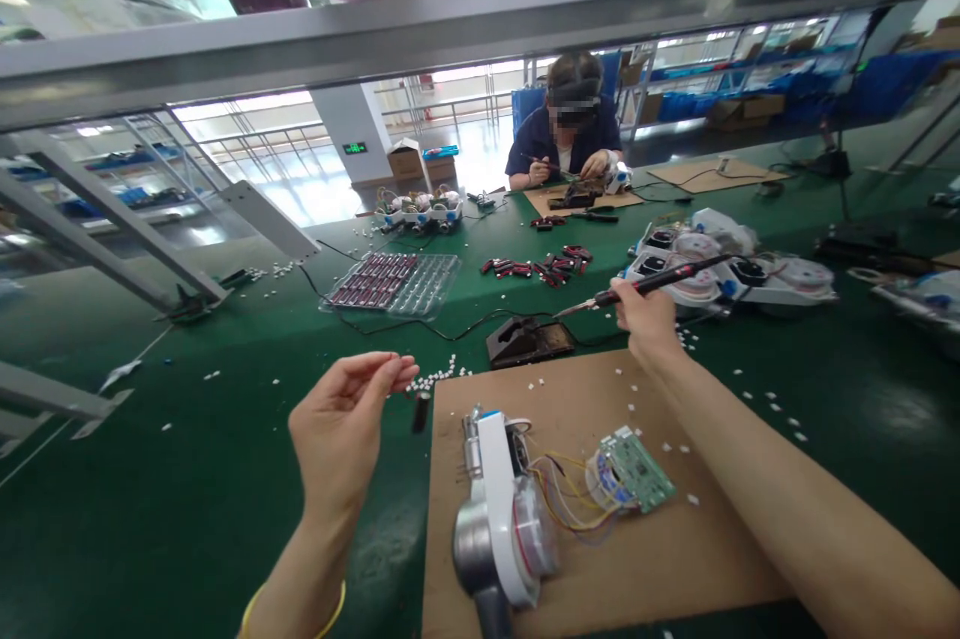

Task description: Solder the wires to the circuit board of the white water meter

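Head camera view, looking down across a green workbench mat [187, 519] in a factory hall. On a brown cardboard work sheet [660, 559] lies a half-open white and grey handheld appliance [502, 519], its yellow and red wires leading to a small green circuit board [637, 471] resting flat just beside it, component side up, so the joints are easy to reach. The right hand [649, 314] is closed around the black handle of a soldering iron [645, 285], tip pointing left and raised above its black stand [529, 341], well apart from the board. The left hand [341, 429] hovers over the mat with thumb and fingertips pinched together; what they hold is too small to tell. A small dark cylinder [421, 411] stands near it, and tiny white bits [439, 377] are scattered about. Farther off lie a clear plastic tray of dark red parts [394, 281] and finished white units [731, 274]. A co-worker in a blue shirt [566, 134] sits opposite, working at a separate cardboard sheet.
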`<state>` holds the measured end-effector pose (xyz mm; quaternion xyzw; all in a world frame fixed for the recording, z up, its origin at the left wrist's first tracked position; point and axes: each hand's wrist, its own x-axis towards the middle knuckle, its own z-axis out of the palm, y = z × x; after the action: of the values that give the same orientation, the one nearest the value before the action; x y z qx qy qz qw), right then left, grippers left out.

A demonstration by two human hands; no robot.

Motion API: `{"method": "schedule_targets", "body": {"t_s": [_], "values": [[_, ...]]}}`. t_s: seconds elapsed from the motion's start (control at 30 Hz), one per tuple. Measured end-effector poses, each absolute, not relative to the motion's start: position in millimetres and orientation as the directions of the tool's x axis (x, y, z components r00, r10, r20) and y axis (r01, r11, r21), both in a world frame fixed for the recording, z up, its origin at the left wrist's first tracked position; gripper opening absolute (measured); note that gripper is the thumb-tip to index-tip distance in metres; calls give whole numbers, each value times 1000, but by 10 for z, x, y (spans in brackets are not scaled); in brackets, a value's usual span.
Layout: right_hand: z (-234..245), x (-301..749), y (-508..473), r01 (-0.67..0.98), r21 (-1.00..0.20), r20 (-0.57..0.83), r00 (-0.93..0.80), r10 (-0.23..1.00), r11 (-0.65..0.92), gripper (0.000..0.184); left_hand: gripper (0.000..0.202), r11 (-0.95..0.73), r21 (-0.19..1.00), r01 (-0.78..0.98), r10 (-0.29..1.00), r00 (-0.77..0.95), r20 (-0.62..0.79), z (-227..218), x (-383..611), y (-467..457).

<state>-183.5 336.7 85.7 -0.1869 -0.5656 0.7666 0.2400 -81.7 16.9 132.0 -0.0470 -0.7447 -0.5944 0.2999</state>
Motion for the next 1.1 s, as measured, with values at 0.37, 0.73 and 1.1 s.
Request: {"method": "schedule_targets", "body": {"t_s": [0.37,0.73,1.1], "values": [[712,-929,3832,-133,-832,-272,-747,606,-538,45,26,220,939,266,27,-964,266,1329,-914,1018],[560,-710,3792,-141,-838,-212,-806,553,-527,58,9,695,708,125,120,-991,57,1090,-412,1510],[609,-1290,3606,-173,-905,-75,-834,546,-389,30,10,668,650,362,158,-923,351,791,-242,1583]]}}
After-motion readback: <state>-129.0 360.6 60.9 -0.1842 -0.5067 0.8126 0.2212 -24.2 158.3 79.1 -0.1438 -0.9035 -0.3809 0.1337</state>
